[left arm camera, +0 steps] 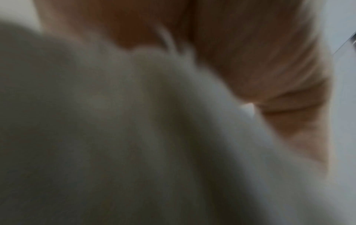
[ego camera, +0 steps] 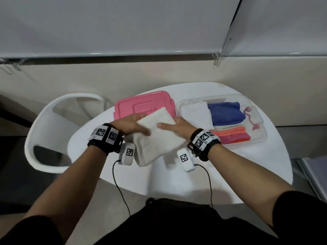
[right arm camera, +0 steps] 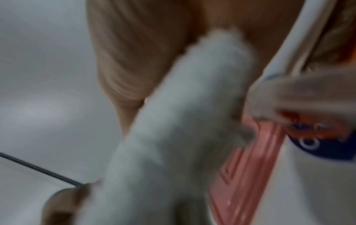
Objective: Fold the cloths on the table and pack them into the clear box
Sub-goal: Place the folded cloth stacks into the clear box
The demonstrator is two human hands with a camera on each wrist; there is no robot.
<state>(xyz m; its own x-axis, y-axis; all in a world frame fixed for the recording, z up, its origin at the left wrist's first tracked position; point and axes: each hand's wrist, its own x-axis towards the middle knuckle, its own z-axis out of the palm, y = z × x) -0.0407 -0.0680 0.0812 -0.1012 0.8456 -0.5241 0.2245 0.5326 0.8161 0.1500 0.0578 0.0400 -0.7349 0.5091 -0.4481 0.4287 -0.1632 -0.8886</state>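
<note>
White cloth (ego camera: 155,137), folded, held above round table (ego camera: 230,174) by left hand (ego camera: 130,124) and right hand (ego camera: 178,127), thumbs on top, beside clear box (ego camera: 256,138). Left wrist: blurred cloth (left arm camera: 134,137) under palm. Right wrist: cloth (right arm camera: 183,121) pinched.

The head view is evenly and softly lit, with wide-angle bending toward its edges; the hands cast soft shadows on the white counter (ego camera: 230,174); a glare streak marks the panel edge above; both wrist views are dim, heavily blurred and out of focus.
</note>
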